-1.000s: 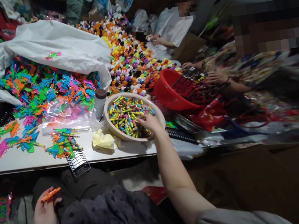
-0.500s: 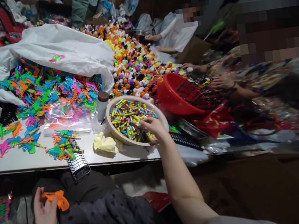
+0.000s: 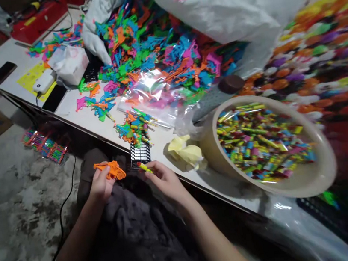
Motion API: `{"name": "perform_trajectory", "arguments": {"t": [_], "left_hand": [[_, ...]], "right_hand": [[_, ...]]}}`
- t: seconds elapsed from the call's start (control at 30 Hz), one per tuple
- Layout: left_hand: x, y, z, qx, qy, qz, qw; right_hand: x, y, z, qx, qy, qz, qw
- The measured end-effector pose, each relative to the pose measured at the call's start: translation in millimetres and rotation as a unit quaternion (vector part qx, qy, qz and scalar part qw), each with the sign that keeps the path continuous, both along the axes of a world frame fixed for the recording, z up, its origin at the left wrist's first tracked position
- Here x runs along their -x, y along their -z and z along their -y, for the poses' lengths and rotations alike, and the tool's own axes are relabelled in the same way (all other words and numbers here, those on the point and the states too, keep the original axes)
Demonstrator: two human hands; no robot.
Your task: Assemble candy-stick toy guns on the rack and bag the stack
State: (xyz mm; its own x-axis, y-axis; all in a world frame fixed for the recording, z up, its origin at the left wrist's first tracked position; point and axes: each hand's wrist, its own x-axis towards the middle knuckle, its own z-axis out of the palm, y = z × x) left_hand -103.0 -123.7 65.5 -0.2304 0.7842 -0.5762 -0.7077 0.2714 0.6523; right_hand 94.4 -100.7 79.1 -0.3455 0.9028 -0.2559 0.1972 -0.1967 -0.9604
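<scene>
My left hand (image 3: 100,185) is closed on an orange plastic toy gun (image 3: 115,170), held over my lap by the table's front edge. Between the fingertips of my right hand (image 3: 168,182) is a small yellow tube (image 3: 144,168) with a red end, a short gap to the right of the toy gun. Just beyond my hands, a black rack (image 3: 140,154) juts over the table edge, with toy guns and similar tubes (image 3: 135,127) heaped behind it. More such tubes (image 3: 259,140) fill a cream basin (image 3: 327,171) on the right.
Many coloured toy guns (image 3: 149,43) spill from a white sack (image 3: 240,4). A crumpled yellow paper (image 3: 185,150) lies left of the basin, near a dark-lidded container (image 3: 214,96). Phones (image 3: 54,98) and a tissue pack (image 3: 70,65) are at the left. A cable (image 3: 64,210) crosses the floor.
My right hand has left the basin and come to the front of my lap, now with a yellow tube. My left hand still holds the orange toy gun. The view has turned left.
</scene>
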Motion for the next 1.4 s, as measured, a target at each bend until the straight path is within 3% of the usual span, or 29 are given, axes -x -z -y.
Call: {"name": "perform_trajectory", "arguments": {"t": [0.17,0.27,0.57,0.7,1.0,1.17,1.3,1.4], "left_hand": [[2,-2.4,12,-0.02,0.028,-0.042,0.999],[8,-3.2,15,-0.042,0.041,-0.071,0.996],[17,-2.8,22,-0.067,0.061,-0.114,0.989],[18,-1.9,24,-0.073,0.052,-0.14,0.986],[16,5.8,33,-0.043,0.074,-0.112,0.99],[11,10.3,39,-0.024,0.081,-0.09,0.992],[6,14.8,45,-0.017,0.097,-0.088,0.991],[3,12.0,47,-0.019,0.118,-0.113,0.986]], "right_hand": [[34,-3,-1,-0.156,-0.056,0.107,0.98],[41,-9,-3,-0.201,-0.099,0.114,0.968],[52,-10,1,-0.211,-0.086,0.138,0.964],[51,-15,-1,-0.211,-0.133,0.154,0.956],[42,-23,2,-0.263,-0.244,0.204,0.911],[36,-19,10,-0.286,-0.263,0.225,0.894],[32,-13,26,-0.321,-0.283,0.27,0.863],[26,-8,39,-0.332,-0.25,0.276,0.866]]}}
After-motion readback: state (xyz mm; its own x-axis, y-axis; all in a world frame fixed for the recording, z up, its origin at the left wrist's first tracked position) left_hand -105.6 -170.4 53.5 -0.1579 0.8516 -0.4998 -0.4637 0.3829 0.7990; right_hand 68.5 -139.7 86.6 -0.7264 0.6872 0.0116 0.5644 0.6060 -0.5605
